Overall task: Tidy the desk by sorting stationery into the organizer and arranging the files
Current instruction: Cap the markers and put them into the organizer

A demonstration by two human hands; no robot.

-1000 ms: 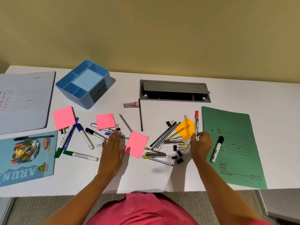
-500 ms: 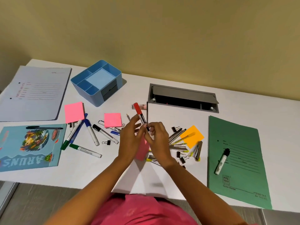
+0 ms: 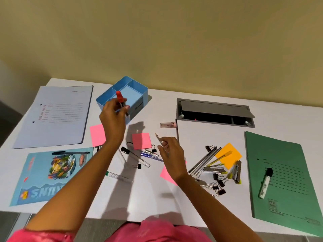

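while the left hand holds the red-capped marker up over the near edge of the blue organizer, thumb and fingers are curled round the barrel below the cap, with the cap pointing up and away. the marker looks light, stiff and smooth-sided, so a pinch at mid-barrel should be enough. gripping by the cap seems the poorer choice, since a cap may pull off. it is long and thin, so my guess is that it drops best end-first into one of the narrow side compartments rather than the wide shallow tray in the middle.

the right hand hangs low over the desk with its fingers loosely curled, just at the pencil. i cannot tell whether it pinches the pencil or only hovers by it. the pencil is thin and lies flat, so it likely needs fingertips or a roll to lift.

the binder clips are small and scattered, probably best scooped several at once. the pink sticky notes are soft pads, taken by an edge. the green file is floppy card with a black marker lying on it, which should come off first.
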